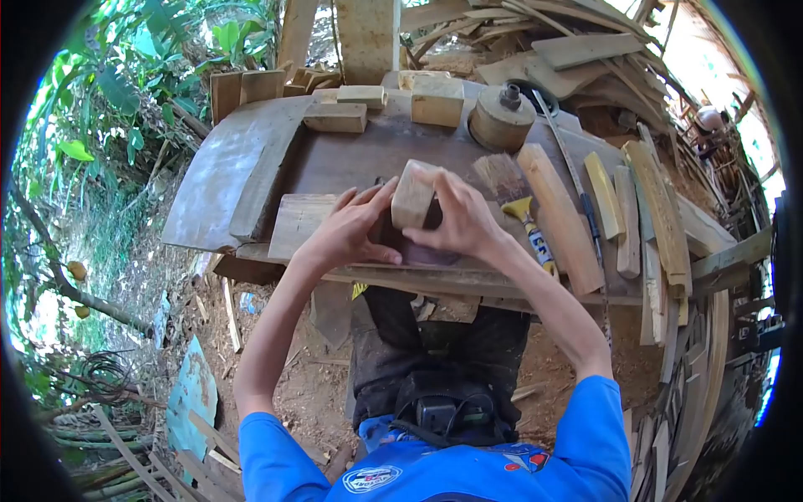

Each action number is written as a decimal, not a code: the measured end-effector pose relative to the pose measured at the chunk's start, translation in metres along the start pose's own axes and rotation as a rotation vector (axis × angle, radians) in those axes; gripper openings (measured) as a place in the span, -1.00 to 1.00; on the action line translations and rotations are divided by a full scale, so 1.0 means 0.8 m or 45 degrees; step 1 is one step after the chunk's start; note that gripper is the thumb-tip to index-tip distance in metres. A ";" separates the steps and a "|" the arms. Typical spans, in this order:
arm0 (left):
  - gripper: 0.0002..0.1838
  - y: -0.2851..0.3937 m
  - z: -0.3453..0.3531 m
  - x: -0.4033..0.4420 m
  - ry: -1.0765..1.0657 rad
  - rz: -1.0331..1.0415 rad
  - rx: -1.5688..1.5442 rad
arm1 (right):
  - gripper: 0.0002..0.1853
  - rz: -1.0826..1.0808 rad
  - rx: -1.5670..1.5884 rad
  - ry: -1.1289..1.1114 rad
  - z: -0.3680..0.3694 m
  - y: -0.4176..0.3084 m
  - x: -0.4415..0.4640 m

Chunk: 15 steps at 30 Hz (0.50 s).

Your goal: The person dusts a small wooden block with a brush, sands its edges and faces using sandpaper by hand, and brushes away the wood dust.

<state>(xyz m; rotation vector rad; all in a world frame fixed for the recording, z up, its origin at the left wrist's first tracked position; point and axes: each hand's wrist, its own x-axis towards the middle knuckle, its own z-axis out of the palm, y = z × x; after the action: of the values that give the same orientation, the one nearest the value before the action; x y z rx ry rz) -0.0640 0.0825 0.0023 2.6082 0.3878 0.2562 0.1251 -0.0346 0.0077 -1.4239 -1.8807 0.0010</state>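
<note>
A squared wooden block (412, 197) is gripped in my right hand (460, 213), tilted above the bench, with the fingers over its top and side. Close to its left is my left hand (347, 233), fingers spread and thumb apart; whether its fingertips touch the block or the dark shape between the hands, I cannot tell. A pale wooden piece (299, 221) lies beside and partly under my left wrist. To the right of my right hand lies a brush (520, 205) with a yellow ferrule.
On the wooden bench (335, 159) stand more blocks (437, 100) and a round canister (502, 117) at the back. Long wood strips (562, 217) and a metal rule (562, 146) line the right. Scrap boards (577, 58) are heaped behind; plants (125, 92) grow at left.
</note>
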 end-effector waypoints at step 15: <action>0.23 0.008 0.006 -0.004 0.049 -0.115 -0.023 | -0.18 0.098 0.056 -0.260 -0.018 -0.007 0.010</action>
<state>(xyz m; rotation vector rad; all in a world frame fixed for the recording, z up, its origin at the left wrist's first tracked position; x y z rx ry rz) -0.0646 0.0738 0.0009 2.5634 0.5126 0.2779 0.1282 -0.0359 0.0247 -1.5125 -1.9748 0.2315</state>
